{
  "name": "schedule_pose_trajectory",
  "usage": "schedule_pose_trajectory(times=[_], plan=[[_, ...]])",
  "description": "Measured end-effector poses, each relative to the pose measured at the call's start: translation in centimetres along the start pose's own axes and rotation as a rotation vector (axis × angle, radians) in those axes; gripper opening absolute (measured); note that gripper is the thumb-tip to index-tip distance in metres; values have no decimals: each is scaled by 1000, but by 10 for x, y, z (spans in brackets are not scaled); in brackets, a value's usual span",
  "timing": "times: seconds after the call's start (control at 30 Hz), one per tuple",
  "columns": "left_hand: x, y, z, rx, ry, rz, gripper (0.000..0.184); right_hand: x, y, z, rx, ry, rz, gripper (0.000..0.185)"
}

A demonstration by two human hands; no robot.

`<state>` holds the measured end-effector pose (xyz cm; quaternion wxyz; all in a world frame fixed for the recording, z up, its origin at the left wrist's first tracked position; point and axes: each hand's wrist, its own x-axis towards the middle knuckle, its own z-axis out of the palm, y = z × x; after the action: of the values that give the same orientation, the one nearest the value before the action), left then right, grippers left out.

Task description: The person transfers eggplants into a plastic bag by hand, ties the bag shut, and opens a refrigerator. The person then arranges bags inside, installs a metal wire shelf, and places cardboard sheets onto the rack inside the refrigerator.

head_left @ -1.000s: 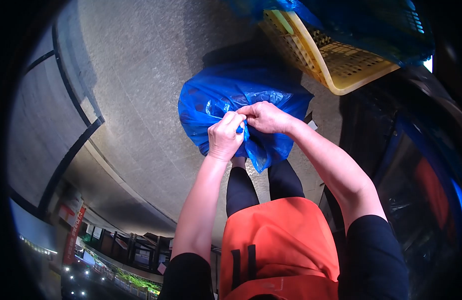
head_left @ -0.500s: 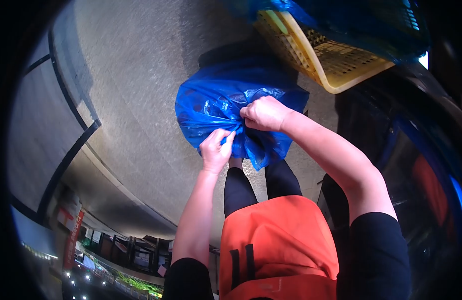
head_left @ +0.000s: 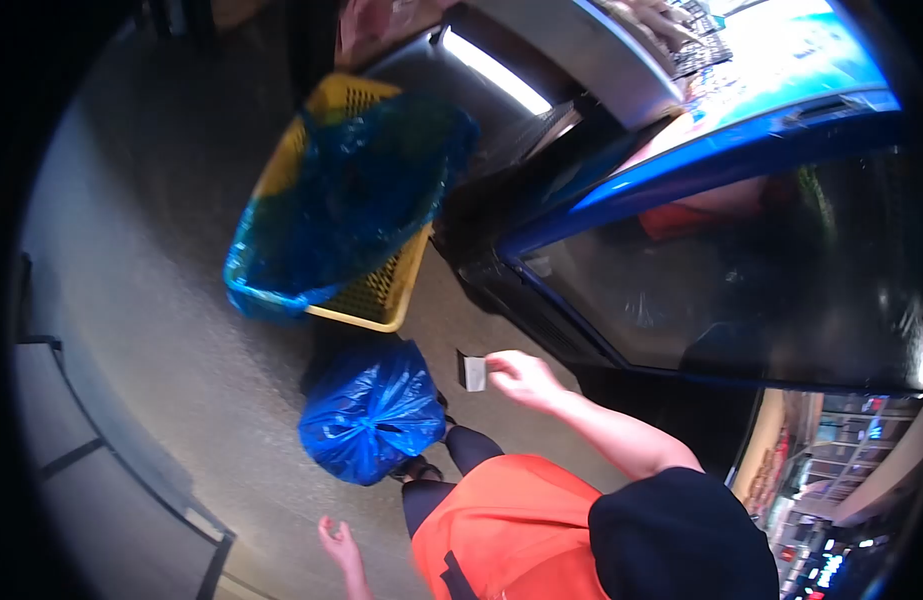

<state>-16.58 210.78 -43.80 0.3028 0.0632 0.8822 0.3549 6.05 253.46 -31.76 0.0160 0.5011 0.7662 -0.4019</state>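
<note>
"Hands?"

"Left hand (head_left: 339,542) at six o'clock from the bag (head_left: 366,418) — half open, empty. Right hand (head_left: 521,378) toward three, fingers bent at the white card (head_left: 474,373); I can't tell if it's gripped."

"And the bag?"

"On the floor (head_left: 236,400) by the feet (head_left: 417,469), bunched on top — basket (head_left: 411,285) at twelve, cabinet (head_left: 721,280) at two."

Gathered blue bag (head_left: 373,412) on floor (head_left: 246,400)

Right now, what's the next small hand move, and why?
I'd probably bring the left hand to the gathered top of the blue bag: that hand is open and off the bag, while the right hand is at a small white piece, held or not, unclear.
</note>
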Motion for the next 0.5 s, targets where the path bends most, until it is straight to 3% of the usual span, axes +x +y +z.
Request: schedule_pose_trajectory(times=[0.03, 0.07, 0.13, 0.27, 0.37, 0.47, 0.5], plan=[[-6, 5, -12, -36, -57, -83, 38, -19, -3, -29, 24, 55, 98, 30], [-18, 7, -29, -80, -103, -163, 35, -42, 4, -54, -36, 194, 33, 28], [-43, 27, -53, -267, -176, -269, 28, -81, 12, -97, 130, 342, 176, 24], [-79, 70, -95, -274, -256, -392, 21, -128, 31, -159, 342, 685, 139, 16], [-90, 85, -118, -305, -301, -459, 19, -145, 7, -201, 520, 712, 246, 22], [-72, 60, -137, -272, -428, -390, 17, -149, -27, -233, 626, 793, 162, 23], [-66, 75, -133, -243, -367, -404, 17, -141, -23, -240, 665, 827, 120, 24]])
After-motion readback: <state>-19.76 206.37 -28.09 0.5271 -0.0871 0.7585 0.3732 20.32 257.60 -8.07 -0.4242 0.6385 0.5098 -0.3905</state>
